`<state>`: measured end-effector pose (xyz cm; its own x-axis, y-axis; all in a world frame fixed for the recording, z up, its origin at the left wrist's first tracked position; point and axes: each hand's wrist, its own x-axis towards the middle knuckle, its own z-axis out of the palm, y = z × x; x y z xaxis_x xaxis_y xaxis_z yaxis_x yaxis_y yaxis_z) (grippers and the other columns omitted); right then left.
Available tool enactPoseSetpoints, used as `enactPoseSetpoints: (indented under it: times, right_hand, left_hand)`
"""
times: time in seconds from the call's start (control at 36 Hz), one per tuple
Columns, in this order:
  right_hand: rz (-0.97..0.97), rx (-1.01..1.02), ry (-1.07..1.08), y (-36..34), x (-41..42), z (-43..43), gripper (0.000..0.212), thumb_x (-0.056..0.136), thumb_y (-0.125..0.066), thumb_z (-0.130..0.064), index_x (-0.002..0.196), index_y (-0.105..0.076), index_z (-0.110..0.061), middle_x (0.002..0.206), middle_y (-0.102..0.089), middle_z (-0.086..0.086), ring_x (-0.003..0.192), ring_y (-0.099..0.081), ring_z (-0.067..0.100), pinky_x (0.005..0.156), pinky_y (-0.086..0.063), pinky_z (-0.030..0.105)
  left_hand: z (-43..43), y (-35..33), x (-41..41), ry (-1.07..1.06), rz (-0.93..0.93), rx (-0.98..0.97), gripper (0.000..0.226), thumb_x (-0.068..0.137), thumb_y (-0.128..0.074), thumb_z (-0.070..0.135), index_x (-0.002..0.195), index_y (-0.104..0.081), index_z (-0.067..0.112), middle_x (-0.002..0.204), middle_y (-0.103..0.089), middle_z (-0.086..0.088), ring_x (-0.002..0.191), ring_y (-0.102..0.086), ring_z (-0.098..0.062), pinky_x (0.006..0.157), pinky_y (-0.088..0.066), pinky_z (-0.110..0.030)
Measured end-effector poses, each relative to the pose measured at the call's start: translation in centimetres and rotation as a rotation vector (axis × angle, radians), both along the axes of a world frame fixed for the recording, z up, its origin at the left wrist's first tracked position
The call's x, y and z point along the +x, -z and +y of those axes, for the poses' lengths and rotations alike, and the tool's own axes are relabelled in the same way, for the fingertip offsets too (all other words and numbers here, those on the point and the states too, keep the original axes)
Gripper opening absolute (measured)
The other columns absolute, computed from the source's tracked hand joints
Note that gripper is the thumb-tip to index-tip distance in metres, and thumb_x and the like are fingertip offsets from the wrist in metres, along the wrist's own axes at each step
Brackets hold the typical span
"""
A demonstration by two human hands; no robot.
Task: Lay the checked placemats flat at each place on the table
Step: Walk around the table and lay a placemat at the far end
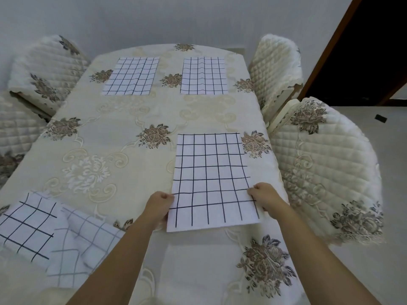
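A white placemat with a black check [211,177] lies spread on the near right of the table [123,119]. My left hand [159,205] pinches its left edge near the front corner. My right hand [265,195] pinches its right edge. Two more checked placemats lie flat at the far end, one on the left [132,76] and one on the right [203,76]. At the near left, a folded checked placemat [28,225] rests on a crumpled one with a paler check [81,241].
The table wears a cream cloth with embroidered flowers. Quilted covered chairs stand at the right [323,164], far right [275,67] and far left [44,69]. A dark doorway [365,51] opens at the upper right.
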<state>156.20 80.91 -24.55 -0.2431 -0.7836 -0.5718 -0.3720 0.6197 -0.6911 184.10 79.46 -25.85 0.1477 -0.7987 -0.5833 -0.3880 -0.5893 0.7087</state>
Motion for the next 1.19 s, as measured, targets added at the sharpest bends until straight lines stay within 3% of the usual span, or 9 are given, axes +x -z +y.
enactPoseSetpoints:
  times: [0.08,0.22,0.33,0.53,0.69,0.92,1.19]
  right_hand:
    - [-0.004,0.047,0.009,1.2,0.4,0.9,0.033,0.091,-0.048,-0.009,0.06,-0.037,-0.012,0.059,-0.039,0.005,0.051,-0.038,0.018,0.048,-0.031,0.022]
    - [0.134,0.008,-0.022,2.0,0.8,1.4,0.039,0.087,-0.048,-0.003,0.054,-0.03,-0.016,0.053,-0.03,0.001,0.049,-0.028,0.016,0.047,-0.021,0.024]
    - [0.135,-0.002,-0.025,2.2,0.7,1.4,0.038,0.086,-0.046,-0.001,0.054,-0.031,-0.016,0.053,-0.031,0.0,0.049,-0.029,0.015,0.047,-0.022,0.024]
    - [0.146,-0.017,-0.012,2.6,0.6,1.7,0.038,0.085,-0.048,-0.004,0.053,-0.032,-0.016,0.052,-0.034,-0.001,0.049,-0.032,0.015,0.048,-0.026,0.024]
    - [0.174,-0.028,-0.017,2.6,0.6,1.8,0.036,0.084,-0.049,-0.004,0.053,-0.034,-0.016,0.052,-0.035,-0.001,0.049,-0.032,0.014,0.048,-0.025,0.025]
    - [0.194,-0.018,-0.023,2.8,0.6,1.8,0.015,0.085,-0.05,-0.008,0.07,-0.049,-0.01,0.065,-0.049,0.001,0.059,-0.043,0.014,0.053,-0.035,0.026]
    - [0.218,-0.012,-0.033,2.8,0.7,2.0,0.016,0.084,-0.05,-0.008,0.07,-0.045,-0.014,0.069,-0.05,0.0,0.063,-0.043,0.014,0.055,-0.035,0.027]
  left_hand:
    - [0.4,0.8,0.4,0.071,-0.099,0.019,0.026,0.088,-0.055,0.012,0.063,-0.046,0.011,0.071,-0.055,-0.012,0.066,-0.051,-0.022,0.064,-0.04,-0.029]
    - [0.5,1.2,0.7,0.222,-0.282,-0.025,0.045,0.088,-0.054,0.014,0.052,-0.028,0.017,0.054,-0.031,-0.003,0.053,-0.028,-0.019,0.051,-0.02,-0.03]
    - [0.6,1.5,0.6,0.322,-0.421,-0.066,0.044,0.094,-0.048,0.022,0.055,-0.03,0.016,0.055,-0.034,0.0,0.051,-0.031,-0.013,0.049,-0.022,-0.027]
    - [0.8,1.8,0.5,0.333,-0.493,-0.061,0.045,0.099,-0.035,0.026,0.056,-0.034,0.014,0.059,-0.038,-0.001,0.055,-0.035,-0.013,0.052,-0.026,-0.028]
    - [1.2,2.0,0.7,0.402,-0.532,-0.058,0.04,0.099,-0.035,0.027,0.06,-0.035,0.015,0.063,-0.041,0.0,0.072,-0.045,-0.02,0.065,-0.032,-0.028]
    - [1.5,2.1,0.5,0.478,-0.654,-0.084,0.038,0.099,-0.032,0.031,0.063,-0.032,0.018,0.065,-0.038,0.003,0.075,-0.044,-0.018,0.065,-0.031,-0.027]
    - [1.9,2.3,0.6,0.478,-0.661,-0.131,0.039,0.098,-0.034,0.029,0.062,-0.031,0.017,0.062,-0.039,0.003,0.07,-0.043,-0.018,0.061,-0.029,-0.027]
